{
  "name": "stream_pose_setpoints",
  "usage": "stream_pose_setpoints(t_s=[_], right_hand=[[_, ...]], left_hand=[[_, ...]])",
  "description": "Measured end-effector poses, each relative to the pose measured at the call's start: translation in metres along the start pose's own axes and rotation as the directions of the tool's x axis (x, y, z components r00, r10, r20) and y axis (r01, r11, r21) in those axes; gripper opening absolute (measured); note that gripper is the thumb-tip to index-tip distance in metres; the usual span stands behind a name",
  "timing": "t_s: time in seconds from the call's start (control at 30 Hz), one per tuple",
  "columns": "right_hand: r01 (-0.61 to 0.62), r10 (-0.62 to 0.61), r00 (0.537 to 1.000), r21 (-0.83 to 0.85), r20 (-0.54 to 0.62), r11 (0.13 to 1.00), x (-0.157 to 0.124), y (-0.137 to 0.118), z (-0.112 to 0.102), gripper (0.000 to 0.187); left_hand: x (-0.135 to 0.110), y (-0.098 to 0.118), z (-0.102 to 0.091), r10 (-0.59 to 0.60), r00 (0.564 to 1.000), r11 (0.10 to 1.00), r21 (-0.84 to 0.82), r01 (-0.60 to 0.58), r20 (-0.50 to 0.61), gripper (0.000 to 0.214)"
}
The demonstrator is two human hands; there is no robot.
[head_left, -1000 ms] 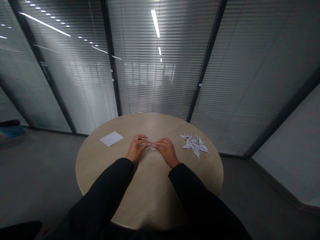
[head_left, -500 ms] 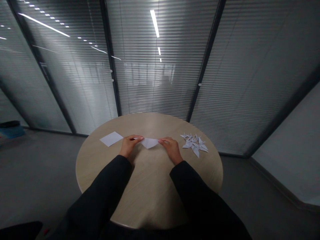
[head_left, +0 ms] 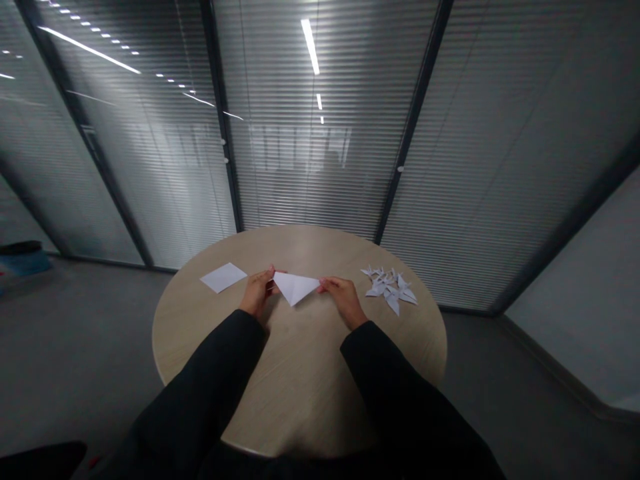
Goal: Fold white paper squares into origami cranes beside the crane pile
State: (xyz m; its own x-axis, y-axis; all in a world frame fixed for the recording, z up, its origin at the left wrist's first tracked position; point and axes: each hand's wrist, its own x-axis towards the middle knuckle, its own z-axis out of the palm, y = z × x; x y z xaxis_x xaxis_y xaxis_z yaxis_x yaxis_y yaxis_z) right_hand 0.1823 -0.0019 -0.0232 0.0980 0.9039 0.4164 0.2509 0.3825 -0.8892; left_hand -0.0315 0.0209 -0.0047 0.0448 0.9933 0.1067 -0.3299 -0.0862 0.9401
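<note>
A white sheet of paper, folded to a triangle with its point toward me, is held between my two hands over the table. My left hand pinches its left corner between thumb and fingers. At the opposite corner, my right hand grips the paper with its fingertips. A faint crease runs down the middle of the triangle. Left of my left hand lies a flat stack or sheet of white square paper. Several folded white paper cranes lie in a pile right of my right hand.
The round wooden table stands before a glass partition with blinds. A blue bin with a dark rim is on the floor at far left. A white wall rises on the right.
The folded paper has tilted so that more of its triangular face shows, its point lower toward me. My left fingers have shifted along its left corner; my right hand has barely moved.
</note>
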Motion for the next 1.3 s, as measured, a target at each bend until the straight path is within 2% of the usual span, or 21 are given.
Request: stream_pose_setpoints(t_s=[0.1, 0.17, 0.23, 0.27, 0.37, 0.43, 0.53, 0.67, 0.9, 1.03, 1.07, 1.17, 1.23, 1.3], right_hand=[[0.039, -0.041, 0.998, -0.036, -0.052, 0.999, -0.002, -0.003, 0.0, 0.03], [0.185, -0.196, 0.978, -0.144, -0.073, 0.972, -0.005, -0.008, 0.0, 0.038], [0.356, -0.355, 0.933, -0.267, 0.052, 0.896, -0.009, -0.013, 0.001, 0.051], [0.409, -0.394, 0.912, -0.309, 0.111, 0.859, -0.01, -0.015, 0.002, 0.053], [0.49, -0.413, 0.87, -0.368, 0.27, 0.791, -0.013, -0.016, 0.007, 0.053], [0.511, -0.406, 0.852, -0.357, 0.331, 0.782, -0.014, -0.015, 0.01, 0.05], [0.483, -0.376, 0.857, -0.3, 0.352, 0.822, -0.015, -0.014, 0.012, 0.039], [0.374, -0.297, 0.901, -0.216, 0.317, 0.902, -0.018, -0.02, 0.012, 0.022], [0.207, -0.203, 0.978, -0.203, 0.041, 0.957, -0.013, -0.014, 0.011, 0.023], [0.111, -0.119, 0.99, -0.094, -0.078, 0.989, -0.006, -0.001, 0.01, 0.011], [0.084, -0.093, 0.99, -0.088, -0.104, 0.993, -0.004, 0.001, 0.01, 0.015], [0.056, -0.062, 0.992, -0.055, -0.113, 0.997, -0.004, 0.001, 0.009, 0.047], [0.074, -0.076, 0.996, -0.041, -0.053, 0.996, -0.006, -0.003, 0.008, 0.063], [0.092, -0.09, 0.995, -0.051, 0.042, 0.994, -0.009, -0.008, 0.007, 0.062]], left_hand=[[0.0, 0.0, 0.0, -0.027, 0.999, 1.0, 0.009, 0.027, -0.025, 0.044], [-0.001, -0.001, -0.001, -0.035, 0.998, 0.999, 0.018, 0.036, -0.048, 0.042], [-0.001, -0.001, 0.0, -0.04, 0.998, 0.999, 0.029, 0.041, -0.056, 0.041], [-0.002, -0.002, 0.001, -0.043, 0.998, 0.998, 0.039, 0.045, -0.055, 0.042], [-0.003, -0.004, 0.003, -0.06, 0.998, 0.995, 0.077, 0.062, -0.028, 0.045], [-0.003, -0.005, 0.004, -0.084, 0.996, 0.992, 0.097, 0.083, 0.007, 0.047], [-0.004, -0.007, 0.006, -0.131, 0.989, 0.986, 0.118, 0.121, 0.073, 0.052], [-0.005, -0.011, 0.009, -0.134, 0.977, 0.99, 0.076, 0.123, 0.167, 0.059], [-0.008, -0.012, 0.016, -0.061, 0.939, 0.998, 0.052, 0.047, 0.339, 0.071], [-0.005, -0.014, 0.013, -0.052, 0.926, 0.994, 0.106, 0.013, 0.373, 0.057], [-0.004, -0.015, 0.012, -0.051, 0.928, 0.993, 0.121, 0.007, 0.37, 0.054], [-0.001, -0.017, 0.008, -0.049, 0.938, 0.987, 0.163, -0.008, 0.342, 0.048], [0.0, -0.017, 0.007, -0.038, 0.94, 0.985, 0.173, -0.023, 0.338, 0.05], [0.0, -0.016, 0.007, -0.028, 0.935, 0.982, 0.183, -0.04, 0.355, 0.052]])
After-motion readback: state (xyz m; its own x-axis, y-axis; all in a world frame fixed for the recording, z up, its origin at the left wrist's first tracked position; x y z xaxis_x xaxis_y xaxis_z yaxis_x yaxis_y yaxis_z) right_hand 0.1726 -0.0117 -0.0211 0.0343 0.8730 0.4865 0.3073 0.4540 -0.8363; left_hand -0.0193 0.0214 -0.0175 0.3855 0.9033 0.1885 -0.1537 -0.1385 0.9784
